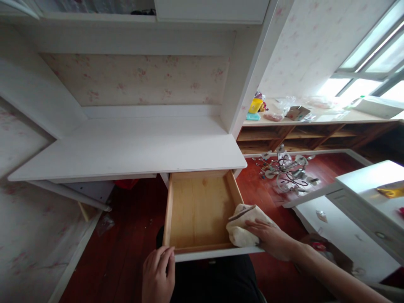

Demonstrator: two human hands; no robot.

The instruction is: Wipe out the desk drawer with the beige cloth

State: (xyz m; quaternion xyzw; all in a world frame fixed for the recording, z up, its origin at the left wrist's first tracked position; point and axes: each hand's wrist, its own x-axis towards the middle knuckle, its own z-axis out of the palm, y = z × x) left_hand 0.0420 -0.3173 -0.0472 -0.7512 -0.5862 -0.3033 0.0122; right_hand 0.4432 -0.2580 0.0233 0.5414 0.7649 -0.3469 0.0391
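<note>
A wooden drawer (198,210) with a white front is pulled out from under the white desk (142,145), and its inside looks bare. My left hand (159,271) rests at the drawer's front left corner, fingers curled over the edge. At the front right corner, my right hand (268,235) presses a cream cloth (246,223) against the drawer's right side and rim. The cloth is bunched, with a dark stripe across it, and hides that corner. My right fingers lie over the cloth.
Right of the desk, a chandelier (287,170) lies on the red wooden floor. Behind it, a low shelf (315,130) under the window holds a yellow container (255,105) and a small box (297,112). White drawer furniture (362,210) stands at right. An upper cabinet (211,10) overhangs the desk.
</note>
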